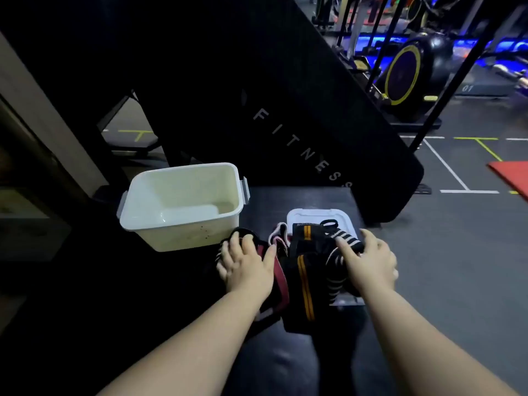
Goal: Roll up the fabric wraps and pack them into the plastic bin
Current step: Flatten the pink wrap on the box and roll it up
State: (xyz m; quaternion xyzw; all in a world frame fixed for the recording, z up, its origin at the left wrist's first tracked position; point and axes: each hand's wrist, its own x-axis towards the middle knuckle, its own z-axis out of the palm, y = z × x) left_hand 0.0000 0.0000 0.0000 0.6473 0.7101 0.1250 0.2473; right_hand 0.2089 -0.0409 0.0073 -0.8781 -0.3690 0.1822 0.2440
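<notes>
A white plastic bin (183, 238) stands open on a black bench, with nothing visible inside it. To its right lies a loose heap of fabric wraps: a black wrap with orange stripes (303, 284), a dark red one (281, 278) and a black-and-white striped one (337, 261). They partly cover the bin's clear lid (311, 217). My left hand (245, 264) rests with spread fingers on the left end of the heap. My right hand (368, 261) lies on the striped wrap, fingers bent over it.
The padded black bench (274, 364) runs toward me under my forearms. A tilted black backrest marked FITNESS (303, 150) rises behind the bin. Grey gym floor with painted lines, a red mat (511, 175) and exercise bikes (411, 70) lie to the right.
</notes>
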